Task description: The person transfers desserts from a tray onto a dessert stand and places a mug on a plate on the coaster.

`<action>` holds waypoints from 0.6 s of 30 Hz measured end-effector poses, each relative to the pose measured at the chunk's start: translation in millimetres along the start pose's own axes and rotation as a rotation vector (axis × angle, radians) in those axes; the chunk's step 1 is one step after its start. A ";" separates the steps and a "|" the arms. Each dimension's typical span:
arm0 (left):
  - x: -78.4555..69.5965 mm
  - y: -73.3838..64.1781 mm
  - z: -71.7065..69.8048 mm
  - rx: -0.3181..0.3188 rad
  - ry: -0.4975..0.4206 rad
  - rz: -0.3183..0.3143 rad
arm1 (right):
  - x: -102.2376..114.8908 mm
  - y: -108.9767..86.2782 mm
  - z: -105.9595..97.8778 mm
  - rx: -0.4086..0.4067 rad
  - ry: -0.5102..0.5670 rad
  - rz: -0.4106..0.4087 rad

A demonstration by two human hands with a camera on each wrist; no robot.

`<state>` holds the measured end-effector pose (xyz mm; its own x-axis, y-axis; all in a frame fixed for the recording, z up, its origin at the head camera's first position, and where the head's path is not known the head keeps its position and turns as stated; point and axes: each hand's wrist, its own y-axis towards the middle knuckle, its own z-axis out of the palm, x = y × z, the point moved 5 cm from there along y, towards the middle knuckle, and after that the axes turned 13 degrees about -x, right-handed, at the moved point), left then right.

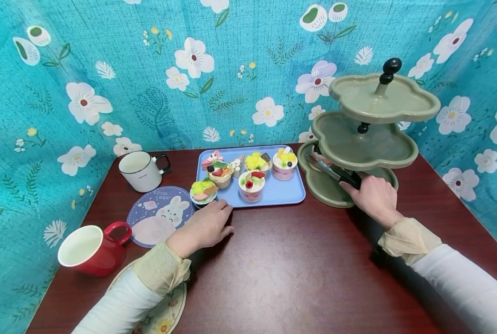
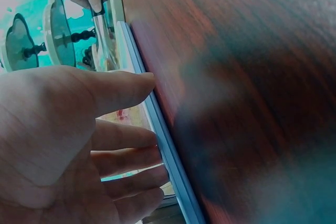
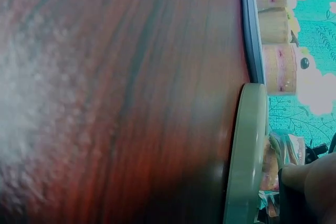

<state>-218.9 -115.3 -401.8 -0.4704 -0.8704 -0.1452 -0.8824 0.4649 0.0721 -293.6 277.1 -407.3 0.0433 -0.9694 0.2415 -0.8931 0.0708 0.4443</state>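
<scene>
While in right hand point(image 1: 375, 195), one utensil point(image 1: 346, 176)

The utensil point(image 1: 335, 173) looks made of shiny metal. The table point(image 1: 273, 260) seems glossy wood, the backdrop point(image 1: 240, 46) cloth.

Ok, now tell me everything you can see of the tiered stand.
The tiered stand has three grey-green, cloud-shaped tiers with raised rims, glossy like ceramic. Rounded black pieces top its post, and another shows above the middle tier. It stands upright on the table, close beside the blue tray. The right hand holds a black-handled tool over the bottom tier; whether either touches it is unclear. What else lies on that tier is hard to make out.
</scene>
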 end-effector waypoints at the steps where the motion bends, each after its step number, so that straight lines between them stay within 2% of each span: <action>1: 0.0 0.1 -0.2 0.001 0.000 -0.001 | -0.1 0.5 0.2 0.001 -0.001 0.001; 11: 0.5 -0.4 0.0 -0.001 0.005 0.000 | -3.0 1.5 2.2 0.031 0.001 0.018; 18: 0.2 -0.4 -0.2 0.003 0.003 -0.001 | -4.6 -0.4 -1.7 0.043 0.049 0.062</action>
<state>-218.6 -115.7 -401.7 -0.4695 -0.8713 -0.1427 -0.8829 0.4645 0.0689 -292.7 282.0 -407.1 0.0083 -0.9508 0.3097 -0.9130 0.1192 0.3902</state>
